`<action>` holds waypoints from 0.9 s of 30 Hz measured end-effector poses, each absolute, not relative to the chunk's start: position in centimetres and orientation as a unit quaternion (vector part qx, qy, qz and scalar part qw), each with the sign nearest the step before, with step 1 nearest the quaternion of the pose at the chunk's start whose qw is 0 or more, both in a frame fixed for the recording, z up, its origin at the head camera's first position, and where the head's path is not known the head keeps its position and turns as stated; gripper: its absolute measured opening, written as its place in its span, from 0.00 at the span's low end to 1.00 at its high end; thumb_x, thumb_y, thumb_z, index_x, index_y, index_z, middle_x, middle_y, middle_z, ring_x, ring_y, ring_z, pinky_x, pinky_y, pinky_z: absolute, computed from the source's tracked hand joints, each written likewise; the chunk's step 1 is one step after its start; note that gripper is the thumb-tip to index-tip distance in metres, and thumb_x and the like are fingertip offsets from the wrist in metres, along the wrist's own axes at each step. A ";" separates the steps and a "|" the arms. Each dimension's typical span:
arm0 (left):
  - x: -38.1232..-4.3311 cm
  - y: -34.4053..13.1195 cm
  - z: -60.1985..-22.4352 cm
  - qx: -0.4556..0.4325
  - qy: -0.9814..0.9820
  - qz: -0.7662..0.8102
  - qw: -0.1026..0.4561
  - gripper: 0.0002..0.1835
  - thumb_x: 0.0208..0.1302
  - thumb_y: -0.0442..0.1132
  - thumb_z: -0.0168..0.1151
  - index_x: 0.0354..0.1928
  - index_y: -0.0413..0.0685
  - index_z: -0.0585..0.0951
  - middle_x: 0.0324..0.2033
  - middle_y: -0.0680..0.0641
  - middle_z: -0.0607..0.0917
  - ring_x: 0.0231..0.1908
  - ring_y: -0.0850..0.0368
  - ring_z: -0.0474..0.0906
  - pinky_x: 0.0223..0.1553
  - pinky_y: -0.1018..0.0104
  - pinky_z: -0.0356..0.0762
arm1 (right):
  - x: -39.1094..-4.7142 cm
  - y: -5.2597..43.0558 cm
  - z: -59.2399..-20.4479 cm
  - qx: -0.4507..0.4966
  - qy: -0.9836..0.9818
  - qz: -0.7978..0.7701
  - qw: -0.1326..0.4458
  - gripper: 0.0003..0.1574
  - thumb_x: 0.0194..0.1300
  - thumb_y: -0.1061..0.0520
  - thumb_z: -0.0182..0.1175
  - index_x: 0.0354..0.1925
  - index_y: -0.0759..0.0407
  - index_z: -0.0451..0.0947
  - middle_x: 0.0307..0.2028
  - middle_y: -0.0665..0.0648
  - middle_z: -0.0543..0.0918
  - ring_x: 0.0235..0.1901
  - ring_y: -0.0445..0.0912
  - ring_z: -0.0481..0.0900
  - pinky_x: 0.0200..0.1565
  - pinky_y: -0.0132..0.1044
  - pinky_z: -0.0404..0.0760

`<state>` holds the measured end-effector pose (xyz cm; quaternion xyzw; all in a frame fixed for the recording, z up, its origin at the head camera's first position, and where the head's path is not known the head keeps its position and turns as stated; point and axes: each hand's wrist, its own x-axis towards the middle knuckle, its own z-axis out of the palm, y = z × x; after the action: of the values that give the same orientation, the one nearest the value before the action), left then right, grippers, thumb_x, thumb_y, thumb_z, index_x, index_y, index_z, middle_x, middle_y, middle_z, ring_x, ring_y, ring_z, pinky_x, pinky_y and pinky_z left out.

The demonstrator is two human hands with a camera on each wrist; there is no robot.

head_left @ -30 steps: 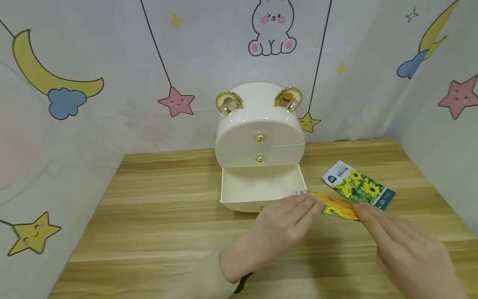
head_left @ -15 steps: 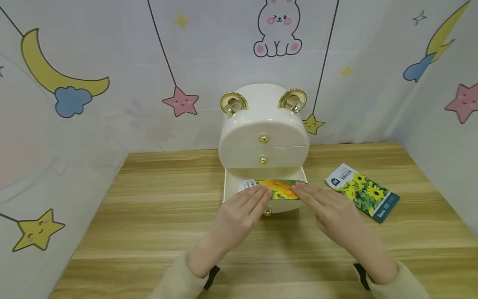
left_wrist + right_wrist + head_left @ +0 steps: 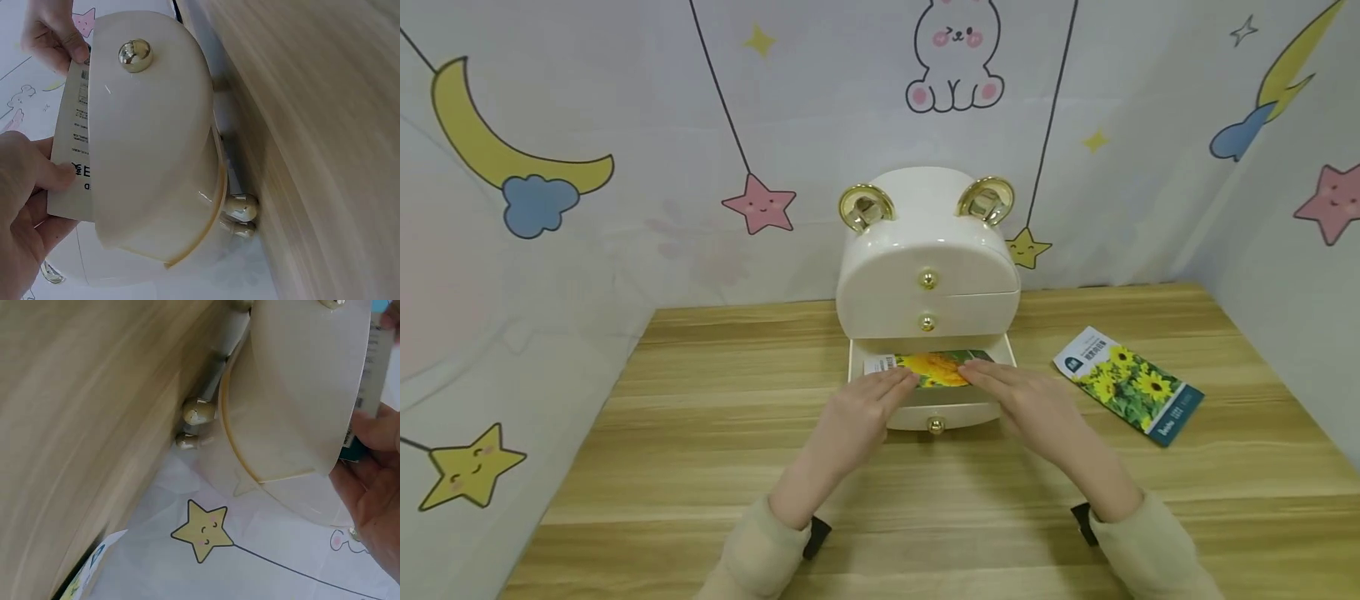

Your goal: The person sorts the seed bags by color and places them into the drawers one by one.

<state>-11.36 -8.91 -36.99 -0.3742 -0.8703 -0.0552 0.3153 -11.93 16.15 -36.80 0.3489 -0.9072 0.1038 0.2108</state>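
A seed packet with an orange flower picture lies crosswise over the pulled-out bottom drawer of a white cabinet. My left hand pinches its left end, thumb on the printed back and fingers on the other side, as the left wrist view shows on the packet. My right hand grips the other end; the right wrist view shows the thumb on that hand against the packet's back. The drawer's front wall partly hides the packet in both wrist views.
A second seed packet with yellow flowers lies on the wooden table, right of the cabinet. The cabinet has gold ears and gold knobs. A patterned cloth stands behind the table.
Both hands have carried the orange-flower packet left from beside the yellow one to over the drawer, then slightly farther in toward the cabinet. The drawer and the yellow-flower packet have stayed put.
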 end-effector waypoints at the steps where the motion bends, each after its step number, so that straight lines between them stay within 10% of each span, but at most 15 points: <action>1: -11.5 -9.0 -37.1 -0.370 -0.879 -0.060 0.295 0.26 0.43 0.23 0.65 0.49 0.46 0.80 0.46 0.49 0.84 0.45 0.57 0.82 0.48 0.68 0.78 | -12.1 16.0 -36.7 0.345 -0.912 0.104 0.194 0.35 0.47 0.74 0.57 0.55 0.52 0.75 0.53 0.53 0.80 0.44 0.48 0.82 0.24 0.30 0.75; 9: -12.2 -9.7 -37.2 -0.332 -0.927 -0.073 0.159 0.28 0.47 0.22 0.58 0.54 0.46 0.77 0.52 0.47 0.81 0.50 0.54 0.79 0.50 0.65 0.77 | -13.4 15.8 -36.6 0.347 -0.924 0.138 0.082 0.25 0.60 0.64 0.57 0.57 0.55 0.73 0.58 0.56 0.75 0.55 0.51 0.76 0.48 0.43 0.79; 16: -13.0 -10.0 -36.6 -0.305 -0.944 -0.104 0.071 0.20 0.66 0.41 0.51 0.58 0.43 0.73 0.58 0.45 0.76 0.57 0.51 0.74 0.53 0.59 0.75 | -14.3 16.2 -36.7 0.310 -0.933 0.182 0.006 0.27 0.66 0.49 0.51 0.62 0.52 0.66 0.63 0.55 0.69 0.61 0.51 0.69 0.56 0.47 0.73; 27: -13.4 -9.4 -36.6 -0.294 -0.949 -0.109 0.035 0.23 0.68 0.47 0.48 0.60 0.44 0.71 0.59 0.45 0.74 0.58 0.50 0.72 0.57 0.57 0.72 | -14.6 16.2 -36.8 0.311 -0.937 0.156 0.016 0.25 0.67 0.49 0.51 0.60 0.54 0.70 0.62 0.55 0.71 0.60 0.52 0.70 0.56 0.47 0.73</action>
<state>-13.39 -9.42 -36.56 -0.2944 -0.9488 -0.1091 0.0351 -14.55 16.25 -36.78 0.3110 -0.9374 0.1558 0.0156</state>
